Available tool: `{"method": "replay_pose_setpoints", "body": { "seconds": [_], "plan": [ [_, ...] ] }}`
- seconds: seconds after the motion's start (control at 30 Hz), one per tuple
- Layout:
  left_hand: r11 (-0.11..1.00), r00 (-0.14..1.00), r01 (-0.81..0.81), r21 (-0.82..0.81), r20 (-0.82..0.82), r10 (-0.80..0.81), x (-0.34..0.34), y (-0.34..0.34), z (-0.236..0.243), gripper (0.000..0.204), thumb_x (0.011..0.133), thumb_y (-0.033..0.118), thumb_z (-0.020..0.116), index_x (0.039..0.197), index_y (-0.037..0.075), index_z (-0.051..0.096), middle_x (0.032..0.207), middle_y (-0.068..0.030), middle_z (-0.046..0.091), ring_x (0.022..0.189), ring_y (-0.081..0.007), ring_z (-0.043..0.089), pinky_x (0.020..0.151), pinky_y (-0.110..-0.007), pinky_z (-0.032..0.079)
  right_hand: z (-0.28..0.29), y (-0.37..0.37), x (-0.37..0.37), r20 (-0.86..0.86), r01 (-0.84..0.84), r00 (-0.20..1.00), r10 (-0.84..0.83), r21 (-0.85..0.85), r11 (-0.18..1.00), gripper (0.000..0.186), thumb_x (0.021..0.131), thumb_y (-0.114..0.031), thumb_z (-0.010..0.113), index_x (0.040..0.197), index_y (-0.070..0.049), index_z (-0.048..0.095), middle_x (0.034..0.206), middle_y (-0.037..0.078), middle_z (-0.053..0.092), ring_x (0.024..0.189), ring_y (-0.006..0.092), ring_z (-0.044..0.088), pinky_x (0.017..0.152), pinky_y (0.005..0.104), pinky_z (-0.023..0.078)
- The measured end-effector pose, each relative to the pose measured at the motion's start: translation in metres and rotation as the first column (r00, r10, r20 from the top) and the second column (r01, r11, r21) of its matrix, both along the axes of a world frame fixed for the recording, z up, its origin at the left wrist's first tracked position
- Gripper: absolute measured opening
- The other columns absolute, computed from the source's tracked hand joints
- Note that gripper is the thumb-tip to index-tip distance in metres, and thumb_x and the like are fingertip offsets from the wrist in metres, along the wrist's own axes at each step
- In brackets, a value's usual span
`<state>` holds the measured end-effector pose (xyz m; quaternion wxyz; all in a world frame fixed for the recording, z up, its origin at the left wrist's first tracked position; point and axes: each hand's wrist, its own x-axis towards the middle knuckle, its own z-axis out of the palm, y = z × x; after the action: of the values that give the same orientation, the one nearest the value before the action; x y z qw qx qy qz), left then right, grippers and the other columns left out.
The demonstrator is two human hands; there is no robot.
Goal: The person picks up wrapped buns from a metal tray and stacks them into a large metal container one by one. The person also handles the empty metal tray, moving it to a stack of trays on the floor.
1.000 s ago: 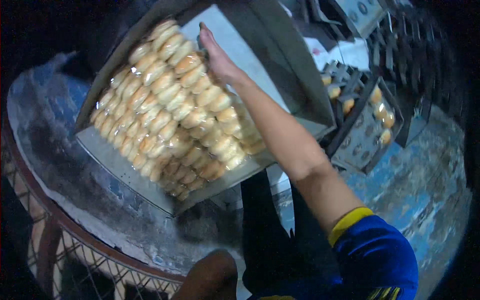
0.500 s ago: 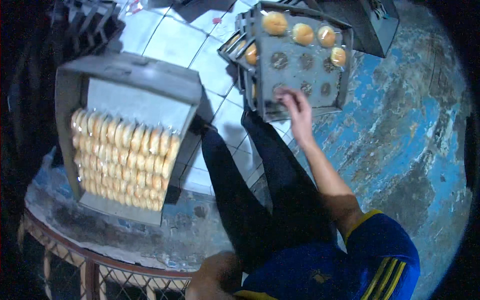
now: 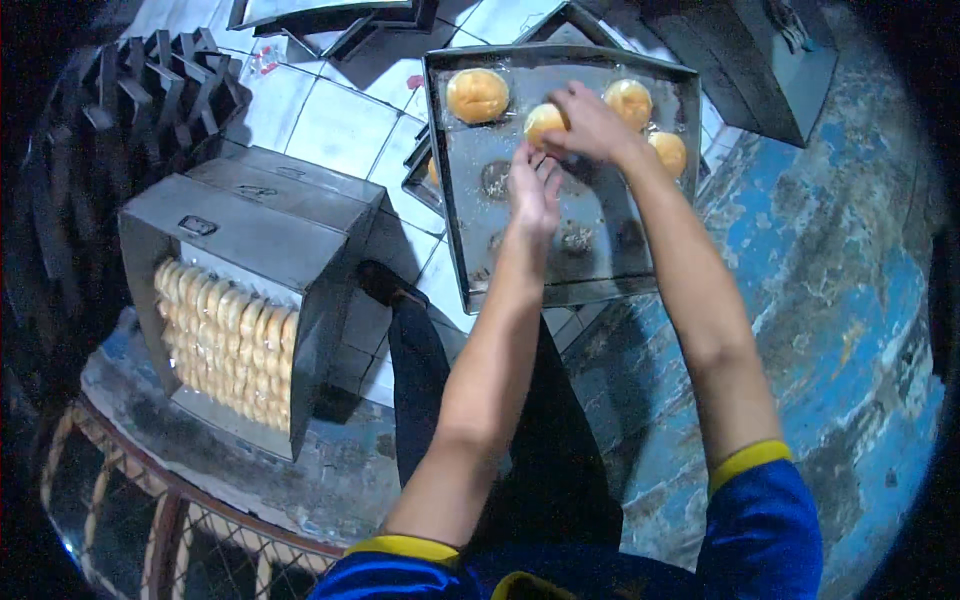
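Note:
A dark metal baking tray (image 3: 462, 225) in front of me holds several round golden buns, among them a bun at its upper left (image 3: 477, 96) and a bun at its right (image 3: 628, 104). My right hand (image 3: 592, 122) reaches over the tray, thumb and fingers closed around the right side of the middle bun (image 3: 544, 127). Just below that bun, my left hand (image 3: 537, 188) is raised with its fingers apart, the tips close to or touching the bun's lower edge. Round crumbed marks (image 3: 577, 238) show on the tray's bare part.
At the left stands a metal box (image 3: 265, 225) with rows of clear-wrapped buns (image 3: 225, 340). More trays lie under the tray in front. Dark metal racks (image 3: 160, 85) are at the far left, another metal box (image 3: 750, 70) at the far right. A railing (image 3: 170, 530) runs lower left.
My right hand has moved up from the tray's lower part to the middle bun. My left hand has come up over the tray. The tray now sits lower in view.

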<state>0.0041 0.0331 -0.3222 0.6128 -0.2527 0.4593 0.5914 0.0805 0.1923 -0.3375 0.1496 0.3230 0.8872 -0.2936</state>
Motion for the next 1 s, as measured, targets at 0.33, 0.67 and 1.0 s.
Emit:
{"method": "replay_pose_setpoints", "body": {
  "seconds": [0.33, 0.67, 1.0],
  "plan": [
    [0.920, 0.917, -0.392, 0.022, -0.075, 0.393, -0.039, 0.047, 0.002, 0.042, 0.105, 0.047, 0.055, 0.130, 0.013, 0.058, 0.116, -0.0006, 0.062, 0.101, -0.0146, 0.056, 0.082, -0.030, 0.043, 0.020, 0.023, -0.085, -0.349, -0.263, 0.882, 0.317, 0.195, 0.945, 0.058, 0.094, -0.031, 0.068, 0.141, 0.002, 0.058, 0.143, 0.020, 0.061, 0.127, 0.0380, 0.056, 0.111, 0.0462, 0.048],
    [0.995, 0.934, 0.029, -0.096, -0.353, -0.061, -0.008, 0.044, 0.014, 0.055, 0.112, 0.045, 0.038, 0.144, 0.003, 0.053, 0.143, -0.0129, 0.059, 0.134, -0.0277, 0.056, 0.115, -0.045, 0.044, 0.035, -0.041, -0.009, -0.320, 0.529, 0.786, -0.529, -0.095, 0.843, 0.079, 0.094, -0.045, 0.072, 0.150, 0.004, 0.049, 0.135, 0.031, 0.057, 0.123, 0.0477, 0.058, 0.106, 0.0520, 0.048],
    [0.610, 0.261, 0.762, -0.219, -0.758, -0.598, 0.047, 0.178, -0.017, 0.072, 0.102, 0.050, 0.056, 0.145, -0.008, 0.054, 0.136, -0.0301, 0.065, 0.126, -0.0366, 0.062, 0.109, -0.042, 0.046, 0.020, 0.030, 0.099, -0.159, 0.954, 0.264, -0.951, -0.103, 0.282, 0.100, 0.094, -0.073, 0.060, 0.143, 0.013, 0.050, 0.139, 0.042, 0.052, 0.132, 0.0541, 0.051, 0.111, 0.0532, 0.043]
  ]
}}
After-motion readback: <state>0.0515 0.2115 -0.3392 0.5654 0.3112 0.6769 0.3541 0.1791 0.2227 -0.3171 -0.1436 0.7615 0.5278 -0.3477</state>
